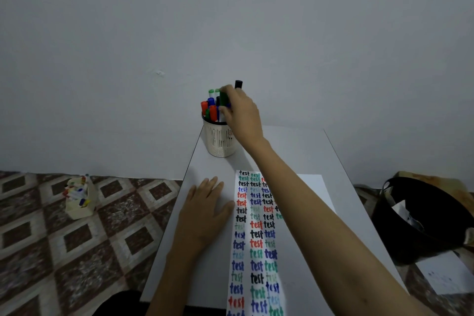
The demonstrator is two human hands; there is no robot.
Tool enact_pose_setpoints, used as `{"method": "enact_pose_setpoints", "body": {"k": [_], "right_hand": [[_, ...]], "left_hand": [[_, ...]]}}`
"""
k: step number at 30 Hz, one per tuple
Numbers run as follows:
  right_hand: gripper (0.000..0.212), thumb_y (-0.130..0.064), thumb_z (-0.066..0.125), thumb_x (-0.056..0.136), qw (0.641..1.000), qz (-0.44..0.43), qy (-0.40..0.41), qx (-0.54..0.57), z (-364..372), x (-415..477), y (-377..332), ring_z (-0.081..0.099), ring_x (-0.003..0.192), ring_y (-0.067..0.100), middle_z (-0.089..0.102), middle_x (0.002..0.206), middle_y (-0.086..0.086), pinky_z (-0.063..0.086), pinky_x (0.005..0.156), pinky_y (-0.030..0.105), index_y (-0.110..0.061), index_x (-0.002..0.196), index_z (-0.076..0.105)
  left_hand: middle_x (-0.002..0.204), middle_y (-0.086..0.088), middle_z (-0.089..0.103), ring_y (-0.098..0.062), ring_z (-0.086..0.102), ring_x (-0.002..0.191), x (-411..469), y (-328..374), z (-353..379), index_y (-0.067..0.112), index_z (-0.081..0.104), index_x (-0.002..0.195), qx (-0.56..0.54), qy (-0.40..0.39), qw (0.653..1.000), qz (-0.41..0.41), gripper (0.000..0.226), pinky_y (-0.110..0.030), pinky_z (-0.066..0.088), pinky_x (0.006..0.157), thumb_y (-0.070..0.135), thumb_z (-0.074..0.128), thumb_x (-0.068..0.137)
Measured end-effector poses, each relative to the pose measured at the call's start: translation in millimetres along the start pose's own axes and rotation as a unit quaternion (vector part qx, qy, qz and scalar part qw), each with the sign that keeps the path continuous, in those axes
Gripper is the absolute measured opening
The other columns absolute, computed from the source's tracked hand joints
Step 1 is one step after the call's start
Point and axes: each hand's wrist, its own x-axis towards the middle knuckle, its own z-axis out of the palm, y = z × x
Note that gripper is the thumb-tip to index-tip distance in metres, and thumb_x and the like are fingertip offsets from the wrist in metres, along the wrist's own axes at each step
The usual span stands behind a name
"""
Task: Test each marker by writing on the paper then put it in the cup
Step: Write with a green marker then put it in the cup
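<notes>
Insertion is judged to be in progress: a green marker [224, 98] is pinched between thumb and fingers of the right hand [241, 113], directly above the cup [219, 140] at the far end of the table [295, 151]. The cup is crowded with markers [211, 110]; the green marker could be jammed against them, or the light cup tipped if pushed sideways. The left hand [205, 213] is laid flat, fingers straight, holding nothing, beside the paper [307, 187]. On the floor [38, 251], a box of markers [82, 209] and a black bin [423, 226] are seen; neither obstructs.
</notes>
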Motion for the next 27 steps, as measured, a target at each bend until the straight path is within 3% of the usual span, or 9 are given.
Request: {"method": "enact_pose_setpoints", "body": {"k": [5,9,13,16,19,21,24,27], "right_hand": [[0.032,-0.005,0.063,0.086,0.999,0.005,0.026,0.022,4,-6,4,0.055,0.094,0.023,0.060,0.101,0.011,0.049,0.072,0.034,-0.010,0.118,0.058],[0.042,-0.012,0.061,0.090,1.000,0.004,0.011,0.002,2,-9,9,0.051,0.099,0.021,0.055,0.107,0.011,0.049,0.071,0.032,-0.014,0.132,0.055],[0.063,-0.028,0.057,0.095,1.000,-0.003,-0.028,0.004,-14,-29,10,0.045,0.094,0.011,0.050,0.112,0.005,0.044,0.061,0.025,-0.032,0.150,0.026],[0.079,-0.037,0.060,0.092,0.991,0.074,-0.042,0.108,-42,-65,10,0.048,0.106,0.013,0.048,0.122,0.004,0.049,0.074,0.027,-0.041,0.150,0.007],[0.081,-0.034,0.065,0.089,0.970,0.178,-0.118,0.113,-77,-108,25,0.044,0.121,0.016,0.043,0.134,0.005,0.044,0.094,0.035,-0.038,0.151,0.013],[0.079,-0.036,0.066,0.088,0.952,0.237,-0.173,0.086,-105,-140,42,0.041,0.129,0.020,0.039,0.142,0.007,0.036,0.099,0.032,-0.033,0.151,0.019],[0.075,-0.047,0.064,0.082,0.936,0.298,-0.178,0.066,-151,-189,51,0.040,0.132,0.018,0.040,0.144,0.004,0.032,0.099,0.028,-0.033,0.147,0.030],[0.073,-0.058,0.065,0.072,0.923,0.332,-0.168,0.102,-184,-233,35,0.041,0.132,0.009,0.046,0.138,-0.008,0.035,0.108,0.032,-0.038,0.137,0.041]], "left_hand": [[0.153,0.005,0.022,-0.009,0.012,0.142,0,-1,0,0.022,0.030,0.143,-0.010,0.001,1.000,0.004,0.084,-0.027,-0.002,0.114,0.069,0.010,0.076],[0.154,0.005,0.021,-0.008,0.010,0.142,1,0,-1,0.023,0.028,0.144,-0.006,-0.002,1.000,0.000,0.085,-0.027,-0.003,0.115,0.069,0.008,0.076],[0.154,0.005,0.021,-0.008,0.010,0.142,0,-1,-1,0.023,0.028,0.144,-0.003,-0.005,1.000,-0.002,0.086,-0.026,-0.003,0.114,0.070,0.008,0.075],[0.154,0.005,0.022,-0.008,0.011,0.142,0,1,-2,0.022,0.029,0.144,-0.013,-0.003,1.000,-0.005,0.087,-0.027,-0.001,0.114,0.070,0.009,0.074],[0.153,0.005,0.023,-0.008,0.013,0.142,1,0,-2,0.022,0.031,0.143,-0.021,-0.001,1.000,-0.004,0.086,-0.027,0.000,0.114,0.070,0.011,0.075],[0.152,0.004,0.026,-0.009,0.015,0.141,-1,-1,-2,0.023,0.034,0.142,-0.024,0.001,1.000,0.002,0.084,-0.027,0.001,0.114,0.070,0.012,0.076],[0.148,0.005,0.034,-0.009,0.022,0.139,-3,0,-6,0.025,0.044,0.136,-0.057,-0.002,0.998,0.014,0.078,-0.027,0.004,0.113,0.069,0.015,0.078],[0.141,0.009,0.043,-0.003,0.031,0.132,-12,5,-15,0.025,0.051,0.130,-0.111,-0.016,0.993,0.031,0.082,-0.025,0.012,0.110,0.078,0.018,0.077]]}}
